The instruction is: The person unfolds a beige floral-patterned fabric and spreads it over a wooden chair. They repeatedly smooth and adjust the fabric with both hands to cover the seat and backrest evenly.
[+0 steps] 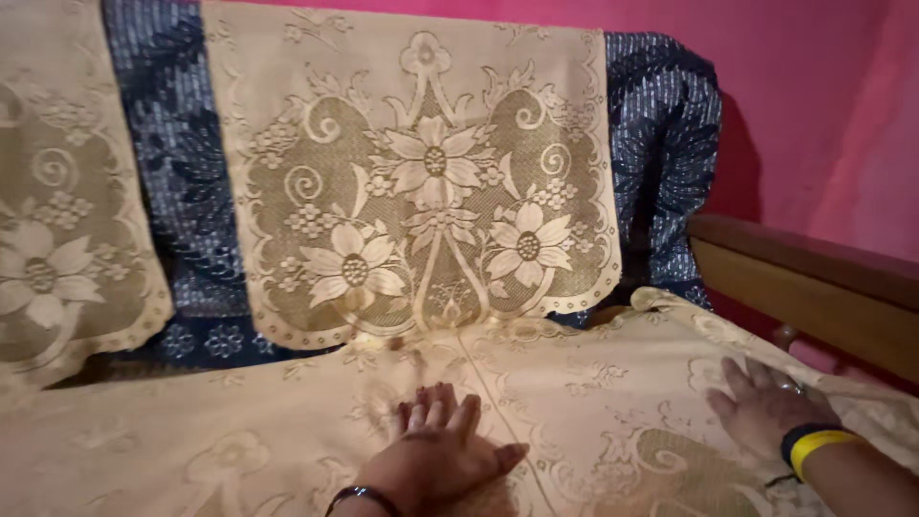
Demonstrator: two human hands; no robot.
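Note:
A beige lace cover with a flower pattern lies spread over the seat of a sofa. My left hand rests flat on it near the middle, fingers pointing toward the backrest, a dark bangle on the wrist. My right hand presses flat on the cover near the right edge, fingers spread, with a ring and a yellow and dark wristband. Neither hand grips anything.
Two more beige lace panels hang over the backrest, one central and one at the left, over dark blue patterned upholstery. A wooden armrest runs along the right. A pink wall stands behind.

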